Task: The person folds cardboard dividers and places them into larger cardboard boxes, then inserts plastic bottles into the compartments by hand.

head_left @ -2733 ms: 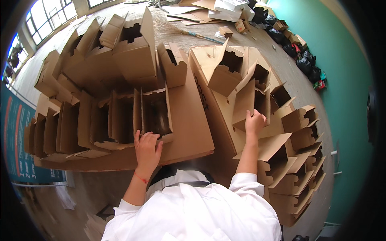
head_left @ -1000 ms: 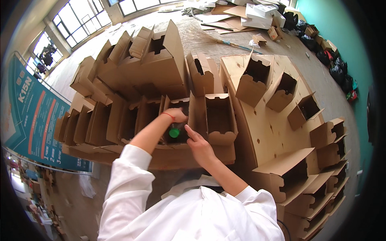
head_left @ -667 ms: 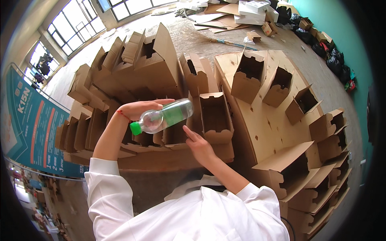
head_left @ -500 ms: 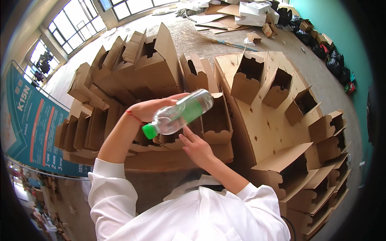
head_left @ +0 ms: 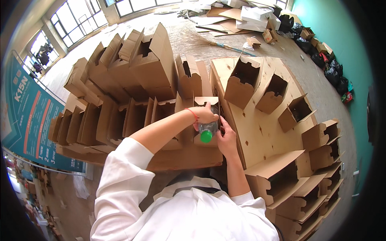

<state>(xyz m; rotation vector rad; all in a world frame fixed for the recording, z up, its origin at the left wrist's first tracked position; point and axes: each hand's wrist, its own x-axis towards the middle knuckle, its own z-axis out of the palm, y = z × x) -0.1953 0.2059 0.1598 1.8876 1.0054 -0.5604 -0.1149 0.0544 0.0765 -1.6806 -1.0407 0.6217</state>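
Note:
My left hand [head_left: 206,115], with a red string on its wrist, is closed around a clear plastic bottle [head_left: 204,127] with a green cap [head_left: 206,136]. The bottle is over the mouth of an open cardboard box [head_left: 207,100], its cap toward me. How deep its far end reaches is hidden by the hand and the box. Close to the bottle's right side is my right hand [head_left: 227,138], fingers stretched out along the box's right edge. Whether its fingertips press on the bottle or the box is hard to see.
Rows of open cardboard boxes [head_left: 136,114] stand left of my hands, with taller boxes [head_left: 155,60] behind. To the right, a plywood surface [head_left: 257,124] carries more open boxes [head_left: 243,80]. A broom [head_left: 229,46] and black bags [head_left: 331,74] lie farther off.
The bottle has moved right and turned from lying slanted to pointing its cap at me, over a box. My left hand moved with it, and my right hand shifted right beside it.

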